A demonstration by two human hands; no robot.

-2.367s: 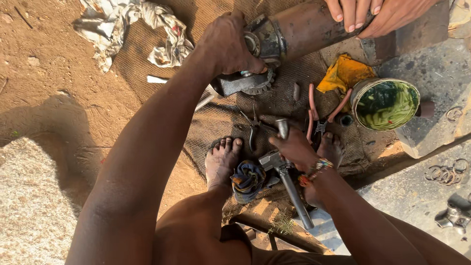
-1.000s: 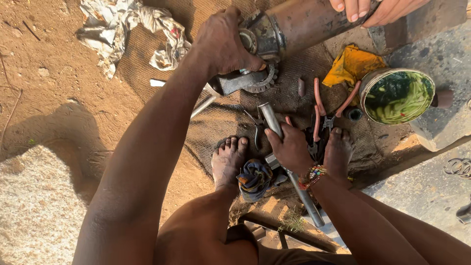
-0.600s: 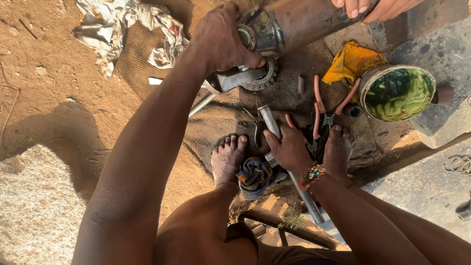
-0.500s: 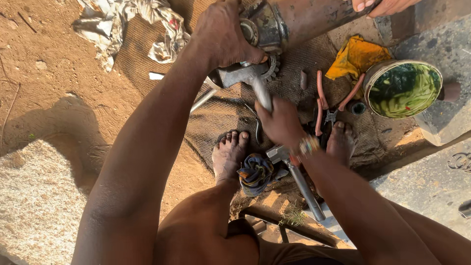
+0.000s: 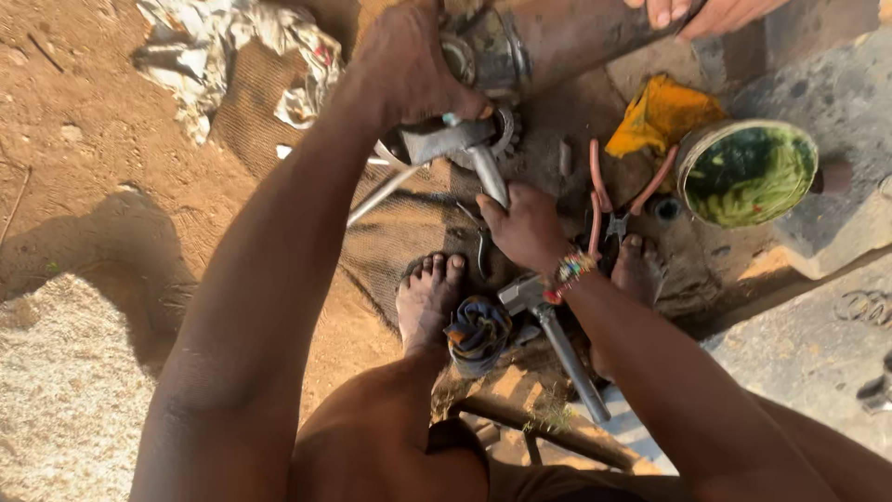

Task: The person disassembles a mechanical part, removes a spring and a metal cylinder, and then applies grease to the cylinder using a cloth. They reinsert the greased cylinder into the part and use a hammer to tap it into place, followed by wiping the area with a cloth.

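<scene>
My left hand [image 5: 409, 65] is closed over a grey metal part [image 5: 444, 141] beside a toothed gear [image 5: 506, 130], at the end of a thick rusty shaft [image 5: 576, 37]. Just below, my right hand [image 5: 525, 223] grips a short steel rod [image 5: 488, 175], whose tip rests against that grey part. A hammer [image 5: 548, 321] lies loose on the ground under my right wrist, between my bare feet [image 5: 427, 297].
Another person's hands [image 5: 706, 11] rest on the shaft at the top edge. Red-handled pliers [image 5: 602, 191], a yellow cloth [image 5: 660, 113] and a tin of green grease [image 5: 748, 172] lie to the right. A crumpled rag [image 5: 242, 37] sits top left and a knotted cloth [image 5: 478, 330] by my foot.
My right hand has lifted the steel rod from beside the hammer up to the grey part. My left hand has stayed on that part.
</scene>
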